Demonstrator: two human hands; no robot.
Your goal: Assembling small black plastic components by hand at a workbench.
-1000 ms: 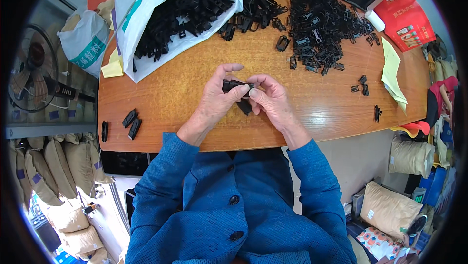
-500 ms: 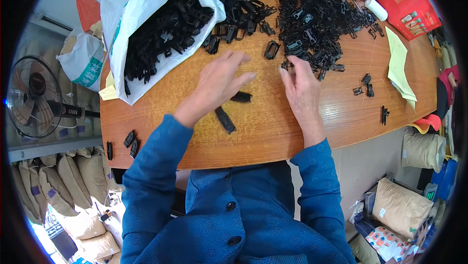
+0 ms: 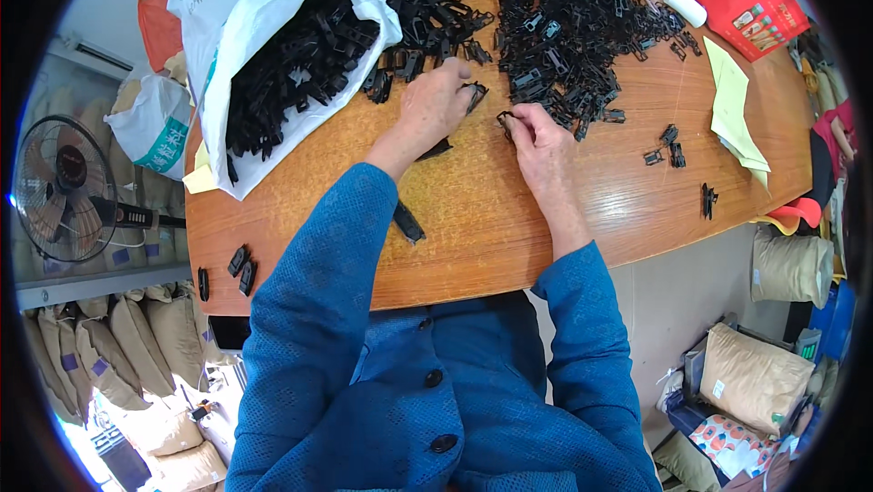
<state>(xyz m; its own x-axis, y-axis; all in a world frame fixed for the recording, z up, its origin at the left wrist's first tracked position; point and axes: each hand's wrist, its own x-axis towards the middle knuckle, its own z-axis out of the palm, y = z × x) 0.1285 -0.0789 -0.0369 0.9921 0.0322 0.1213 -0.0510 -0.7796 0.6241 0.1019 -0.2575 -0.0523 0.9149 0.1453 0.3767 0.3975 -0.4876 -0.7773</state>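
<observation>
In the head view, the wooden table [image 3: 482,233] is stretching bare from below the white sack [image 3: 386,19] to its curved near edge, leaving you open room in front of your hands. Rightward of the sack, a dense heap of black frames [image 3: 555,46] is bounding your far side.

Just right of the sack, your left hand [image 3: 435,110] is curling at a slim black frame [image 3: 476,96], its long axis slanting away rightward; you cannot tell whether those fingers are gripping it. Farther right of the sack, your right hand [image 3: 543,142] is pinching a small black frame [image 3: 505,125] between thumb and forefinger, its length tilting toward your palm.

Below the sack, a long black piece [image 3: 408,224] is pointing at the near edge, its upper end hiding behind your left sleeve [image 3: 318,246]. Another black piece [image 3: 438,148] is lying partly covered by your left wrist.
</observation>
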